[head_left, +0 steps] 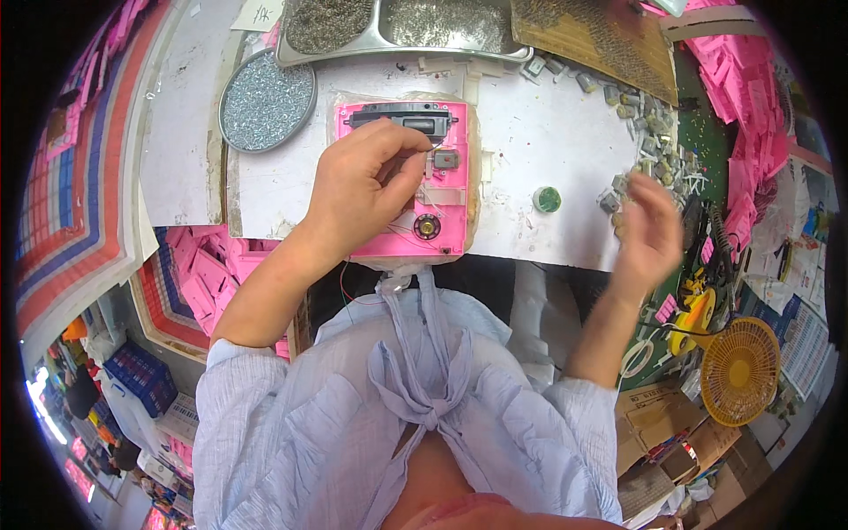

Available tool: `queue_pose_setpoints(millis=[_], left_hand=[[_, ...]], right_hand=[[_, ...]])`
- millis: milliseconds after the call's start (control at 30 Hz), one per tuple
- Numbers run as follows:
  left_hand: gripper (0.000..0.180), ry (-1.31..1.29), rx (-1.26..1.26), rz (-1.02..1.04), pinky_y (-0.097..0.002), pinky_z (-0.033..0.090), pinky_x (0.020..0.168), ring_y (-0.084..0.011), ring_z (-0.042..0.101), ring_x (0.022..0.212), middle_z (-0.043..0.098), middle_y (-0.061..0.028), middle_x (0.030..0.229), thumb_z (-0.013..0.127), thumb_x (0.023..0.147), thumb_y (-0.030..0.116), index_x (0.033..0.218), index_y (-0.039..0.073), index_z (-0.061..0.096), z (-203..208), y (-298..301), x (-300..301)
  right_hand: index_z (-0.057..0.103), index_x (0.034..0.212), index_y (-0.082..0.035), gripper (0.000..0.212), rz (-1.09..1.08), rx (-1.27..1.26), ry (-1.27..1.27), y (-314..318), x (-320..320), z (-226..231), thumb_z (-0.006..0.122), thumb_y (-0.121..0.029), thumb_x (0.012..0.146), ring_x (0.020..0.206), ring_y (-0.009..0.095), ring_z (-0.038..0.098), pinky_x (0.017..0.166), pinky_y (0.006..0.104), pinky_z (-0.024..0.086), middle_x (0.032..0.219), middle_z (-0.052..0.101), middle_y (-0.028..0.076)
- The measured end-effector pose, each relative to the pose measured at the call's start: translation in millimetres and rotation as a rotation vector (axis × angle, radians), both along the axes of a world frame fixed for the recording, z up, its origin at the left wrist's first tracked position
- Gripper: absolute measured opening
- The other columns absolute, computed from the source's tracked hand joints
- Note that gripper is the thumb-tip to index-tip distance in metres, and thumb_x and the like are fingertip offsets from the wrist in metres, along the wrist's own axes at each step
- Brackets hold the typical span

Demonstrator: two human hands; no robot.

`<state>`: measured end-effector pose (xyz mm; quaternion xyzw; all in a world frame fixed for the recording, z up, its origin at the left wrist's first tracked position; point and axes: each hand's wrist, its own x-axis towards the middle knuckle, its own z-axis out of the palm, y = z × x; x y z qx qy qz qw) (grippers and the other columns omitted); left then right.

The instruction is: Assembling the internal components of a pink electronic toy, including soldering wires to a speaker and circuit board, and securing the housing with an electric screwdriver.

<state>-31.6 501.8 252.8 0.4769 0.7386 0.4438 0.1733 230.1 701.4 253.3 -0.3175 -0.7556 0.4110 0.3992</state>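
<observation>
A pink plastic casing (pixel 403 231) lies on the white table in front of me. It carries a black part with a window (pixel 415 122) at its far end, a small grey motor (pixel 447 159), thin wires and a round black-and-gold part (pixel 427 227). My left hand (pixel 369 181) is over the casing's left side, thumb and forefinger pinched beside the motor. Whatever is between those fingertips is too small to make out. Off to the right, my right hand (pixel 652 231) is raised beside a pile of small metal motors (pixel 655 141). Its blurred fingers are loosely curved and apart, with nothing visible in them.
A round tray of silvery small parts (pixel 268 102) stands at the far left. Behind the casing is a metal tray (pixel 375 40) of screws, next to a cardboard sheet (pixel 601 44). A small green-topped container (pixel 547 200) sits between my hands. A yellow fan (pixel 740 371) is at the right.
</observation>
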Motion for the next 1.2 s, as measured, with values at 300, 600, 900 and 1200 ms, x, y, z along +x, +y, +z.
queue_pose_setpoints(millis=[300,600,900,1200], left_hand=[[0.015,-0.1,0.002,-0.051,-0.029,0.052,0.06,-0.0165,0.067,0.064,0.069,-0.01,0.085,0.07,0.088,0.003,0.102,0.0,0.072,-2.0,1.1,-3.6],[0.012,-0.006,-0.016,-0.093,-0.0306,0.052,0.06,-0.0208,0.067,0.065,0.068,-0.0104,0.083,0.072,0.088,0.005,0.099,-0.001,0.072,2.9,3.7,-1.2],[0.012,-0.009,-0.057,-0.1,-0.0312,0.052,0.06,-0.021,0.066,0.066,0.068,-0.0108,0.082,0.073,0.088,0.006,0.098,-0.001,0.073,6.5,2.5,-0.2],[0.012,-0.301,-0.112,-0.019,-0.0287,0.054,0.055,-0.0156,0.069,0.061,0.071,-0.0104,0.082,0.075,0.09,0.006,0.097,-0.004,0.073,0.5,7.2,-1.4]], right_hand=[[0.061,0.119,-0.003,0.026,-0.522,-0.506,0.709,101.8,240.0,-16.2,0.064,-0.023,0.103,0.079,0.018,0.054,0.067,0.0331,0.046,0.091,0.059,0.007],[0.059,0.133,-0.002,0.044,-0.841,-0.343,0.284,109.0,206.7,26.8,0.048,-0.034,0.106,0.106,0.03,0.068,0.094,0.0384,0.055,0.116,0.068,0.022],[0.053,0.127,-0.005,0.033,-0.187,-0.249,0.65,-11.8,102.0,-9.7,0.066,-0.018,0.099,0.087,0.023,0.067,0.077,0.0374,0.059,0.107,0.066,0.017],[0.064,0.126,-0.002,0.048,0.381,-0.254,0.154,-69.3,-113.4,-12.5,0.079,0.004,0.081,0.092,0.013,0.065,0.081,0.0265,0.053,0.105,0.065,0.007]])
